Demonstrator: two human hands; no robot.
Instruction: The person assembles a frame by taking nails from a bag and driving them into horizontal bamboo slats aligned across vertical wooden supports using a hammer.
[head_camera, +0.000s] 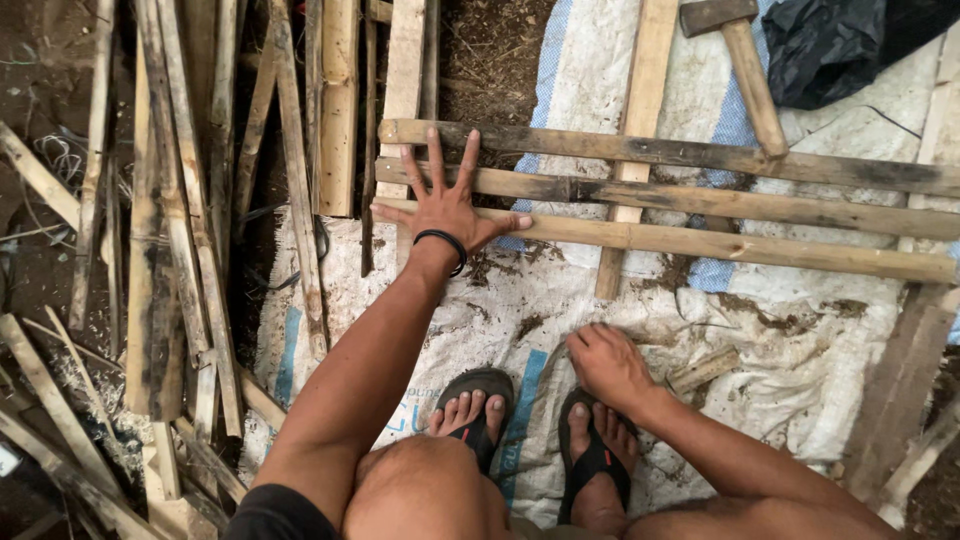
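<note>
Nearest: knees bent, both feet in black sandals (478, 418) on the white woven sack (800, 380) spread over the dirt.
Right hand (608, 362) down low just above the right foot, fingers curled loosely together, resting on the sack; could not tell whether anything was pinched under them.
Short wood offcut (703, 369) lay just beside that hand, to its right, not touched.
Dirt clumps and wood crumbs scattered over the sack between feet and slats.
Left hand (447, 205) stretched forward, black band on the wrist, palm flat, fingers spread wide across the left ends of the bamboo slats (700, 200).
Three slats ran side by side left to right; thumb lay on the nearest, fingertips reached the farthest.
Slats crossed over an upright lighter wooden batten (632, 160), plus a second plank (405, 70) under the left ends.
Left side: loose pile of split bamboo and scrap strips (180, 250) on bare ground, crowding the slat ends, with tangled wire farther left.
Far: hammer (745, 70) with wooden handle, handle end resting on the farthest slat.
Black plastic bag (850, 45) at the top right corner, near the hammer head, apart from it.
</note>
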